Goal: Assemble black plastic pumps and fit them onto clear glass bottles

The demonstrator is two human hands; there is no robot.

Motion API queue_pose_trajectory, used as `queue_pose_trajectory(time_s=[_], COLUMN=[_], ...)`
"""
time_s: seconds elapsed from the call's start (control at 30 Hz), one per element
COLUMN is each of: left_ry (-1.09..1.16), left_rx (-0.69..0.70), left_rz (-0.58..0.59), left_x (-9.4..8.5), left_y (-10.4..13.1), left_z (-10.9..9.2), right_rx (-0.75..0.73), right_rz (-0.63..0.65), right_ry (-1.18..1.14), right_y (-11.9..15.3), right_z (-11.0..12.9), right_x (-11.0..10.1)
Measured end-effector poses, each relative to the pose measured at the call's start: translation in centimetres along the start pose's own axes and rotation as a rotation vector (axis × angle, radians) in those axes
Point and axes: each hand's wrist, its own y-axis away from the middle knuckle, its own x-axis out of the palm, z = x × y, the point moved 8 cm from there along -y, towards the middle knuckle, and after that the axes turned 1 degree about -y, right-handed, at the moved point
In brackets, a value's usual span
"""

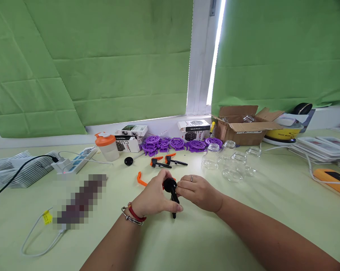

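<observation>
My left hand (155, 194) is closed around a black round-headed part (170, 185) with a rod-like stem, held just above the table with the stem slanting down towards me. My right hand (199, 192), with a ring on one finger, pinches the right side of the same part. A bit of orange shows behind it, mostly hidden by my fingers. Beside my left hand lies a bent orange piece (141, 178). Farther back are two black rods with orange levers, one on the left (160, 163) and one on the right (175, 161).
Several purple wheel-like plastic parts (177, 143) lie along the back by small printed boxes (194, 130). Clear glass jars (233, 169) stand at right before an open cardboard box (246, 131). An orange-lidded shaker (107, 146), a power strip (81, 160) and cables are at left.
</observation>
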Motion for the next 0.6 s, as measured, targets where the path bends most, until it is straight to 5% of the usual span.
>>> queue_pose_trajectory(time_s=[0.6], left_ry=[-0.062], left_rx=[0.002], left_rz=[-0.010], left_x=[-0.07], left_y=[0.16], left_z=[-0.06], right_rx=[-0.003], right_rz=[-0.004], right_ry=[0.031], right_y=[-0.36], right_z=[0.44], right_x=[-0.48])
